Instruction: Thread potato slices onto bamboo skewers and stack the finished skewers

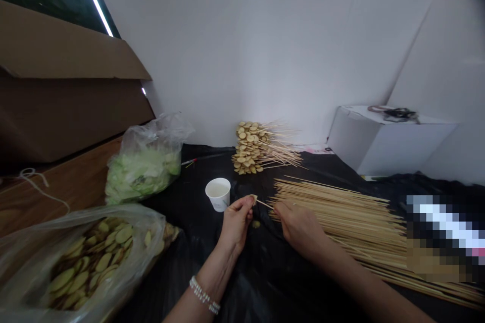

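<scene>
Between the thumb and fingers of my left hand (237, 217) is a pale potato slice (254, 197), pinched edge-up. My right hand (299, 224) grips a thin wooden skewer (264, 204), whose tip meets the slice; whether it has gone through I cannot make out. A single loose slice (256, 224) lies on the black sheet below, between the hands. Just left of my left hand stands a white paper cup (219, 195) with pale liquid. Many bare skewers (341, 207) are spread beside and under my right hand.
A stack of skewered slices (250, 149) lies against the white wall. At left are an open plastic bag of slices (102, 257), a bag of pale green vegetable (146, 169) and a cardboard box (68, 106). A white box (386, 141) stands at back right.
</scene>
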`<state>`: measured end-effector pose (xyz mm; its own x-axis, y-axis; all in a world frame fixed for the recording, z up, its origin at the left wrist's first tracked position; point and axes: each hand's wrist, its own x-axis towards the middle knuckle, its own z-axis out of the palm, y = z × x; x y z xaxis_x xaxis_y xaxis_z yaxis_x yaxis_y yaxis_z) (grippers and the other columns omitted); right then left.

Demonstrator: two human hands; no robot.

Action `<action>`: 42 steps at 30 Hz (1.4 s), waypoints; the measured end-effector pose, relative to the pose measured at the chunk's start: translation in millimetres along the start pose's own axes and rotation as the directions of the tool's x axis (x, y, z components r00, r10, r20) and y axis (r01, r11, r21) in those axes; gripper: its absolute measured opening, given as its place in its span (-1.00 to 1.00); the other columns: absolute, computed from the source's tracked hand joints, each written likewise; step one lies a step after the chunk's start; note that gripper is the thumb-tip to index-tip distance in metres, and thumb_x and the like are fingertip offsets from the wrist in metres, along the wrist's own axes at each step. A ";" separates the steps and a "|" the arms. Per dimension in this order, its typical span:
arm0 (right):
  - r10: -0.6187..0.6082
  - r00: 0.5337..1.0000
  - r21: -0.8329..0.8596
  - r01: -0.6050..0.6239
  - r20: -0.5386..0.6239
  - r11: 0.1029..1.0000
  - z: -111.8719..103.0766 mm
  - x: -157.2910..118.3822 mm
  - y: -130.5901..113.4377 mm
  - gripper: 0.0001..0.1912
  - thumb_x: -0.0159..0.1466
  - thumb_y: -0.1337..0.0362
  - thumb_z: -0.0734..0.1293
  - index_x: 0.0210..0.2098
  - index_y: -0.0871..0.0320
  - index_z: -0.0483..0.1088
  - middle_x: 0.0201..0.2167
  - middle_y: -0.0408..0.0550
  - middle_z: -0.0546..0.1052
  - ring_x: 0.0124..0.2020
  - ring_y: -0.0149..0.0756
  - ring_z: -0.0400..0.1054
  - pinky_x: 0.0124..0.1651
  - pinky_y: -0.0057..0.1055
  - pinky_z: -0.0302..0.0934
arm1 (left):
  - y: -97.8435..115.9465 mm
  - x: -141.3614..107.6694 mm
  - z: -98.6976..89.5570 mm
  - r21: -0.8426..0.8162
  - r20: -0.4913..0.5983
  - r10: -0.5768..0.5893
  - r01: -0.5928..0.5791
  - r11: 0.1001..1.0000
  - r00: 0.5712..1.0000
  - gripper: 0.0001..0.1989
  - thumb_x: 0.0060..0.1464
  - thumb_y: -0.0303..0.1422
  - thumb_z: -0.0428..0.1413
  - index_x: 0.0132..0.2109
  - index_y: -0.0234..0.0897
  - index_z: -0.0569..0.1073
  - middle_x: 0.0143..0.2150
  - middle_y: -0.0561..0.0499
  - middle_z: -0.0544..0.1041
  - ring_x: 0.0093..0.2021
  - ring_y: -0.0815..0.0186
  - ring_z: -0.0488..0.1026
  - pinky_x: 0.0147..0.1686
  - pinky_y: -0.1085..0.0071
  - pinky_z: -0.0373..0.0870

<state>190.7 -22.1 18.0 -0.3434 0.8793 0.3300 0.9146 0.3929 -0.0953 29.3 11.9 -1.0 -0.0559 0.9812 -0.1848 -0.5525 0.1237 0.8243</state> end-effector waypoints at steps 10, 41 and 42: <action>-0.019 0.997 -0.038 0.016 -0.080 0.999 3.4 -2.2 -3.3 -0.78 0.29 0.47 0.13 -0.37 0.16 0.36 -0.45 -0.06 0.48 -0.44 -0.32 0.31 -0.41 -0.37 -0.10 | -0.7 -1.0 0.9 0.025 -0.018 -0.001 0.001 1.000 1.000 -0.62 -0.46 -0.28 0.43 -0.42 -0.39 0.59 -0.52 0.06 0.46 -0.59 0.59 0.22 -0.66 0.69 0.17; 0.079 0.997 0.229 -0.083 0.029 0.970 8.0 2.7 8.2 -0.78 0.34 0.36 0.14 -0.40 0.15 0.32 -0.45 -0.12 0.48 -0.38 -0.35 0.32 -0.35 -0.46 -0.01 | -5.5 -2.9 1.7 0.074 0.051 -0.075 0.072 0.995 0.996 -0.62 -0.45 -0.27 0.43 -0.42 -0.38 0.59 -0.59 0.10 0.41 -0.63 0.61 0.19 -0.66 0.68 0.14; 0.086 0.996 0.230 -0.088 0.021 0.969 7.9 3.2 8.9 -0.78 0.35 0.35 0.13 -0.40 0.15 0.33 -0.44 -0.11 0.48 -0.38 -0.35 0.32 -0.34 -0.46 0.00 | -5.7 -3.1 2.4 0.054 0.058 -0.079 0.076 0.996 0.995 -0.63 -0.43 -0.24 0.42 -0.43 -0.39 0.58 -0.55 0.07 0.44 -0.62 0.61 0.20 -0.65 0.68 0.15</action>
<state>196.0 -13.6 10.8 -0.2678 0.9153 0.3008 0.8678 0.3649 -0.3374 34.6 8.6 -3.9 0.0365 0.9753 -0.2179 -0.5096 0.2058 0.8355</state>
